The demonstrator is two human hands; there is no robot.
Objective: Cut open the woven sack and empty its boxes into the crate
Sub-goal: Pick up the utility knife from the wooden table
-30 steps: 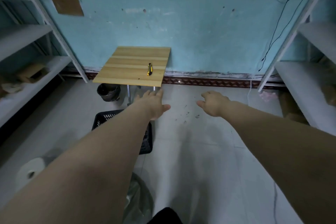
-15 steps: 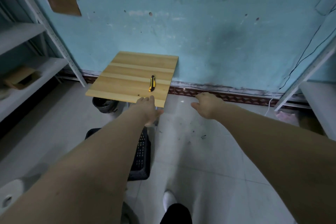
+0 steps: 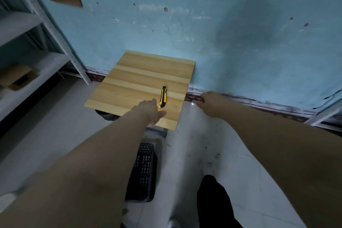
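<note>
Two bare forearms stretch forward from the bottom of the view. The left hand (image 3: 150, 110) lies over the near edge of the wooden tabletop (image 3: 137, 77), fingers straight and together, thumb spread to the right, holding nothing. Its fingertips are just beside the lower end of a yellow-and-black utility knife (image 3: 162, 97), which lies flat on the tabletop with its length pointing towards the wall; whether they touch cannot be told. The right hand (image 3: 210, 102) hangs off the tabletop's right edge, above the floor by the skirting, back turned up, fingers bent loosely downward with nothing in them. A black perforated plastic crate (image 3: 144, 170) stands on the pale tiled floor, in front of the tabletop and partly hidden by the left forearm. A dark bucket (image 3: 106, 115) shows under the tabletop's left corner. Metal shelving (image 3: 55, 29) at left carries a cardboard box (image 3: 16, 77).
</note>
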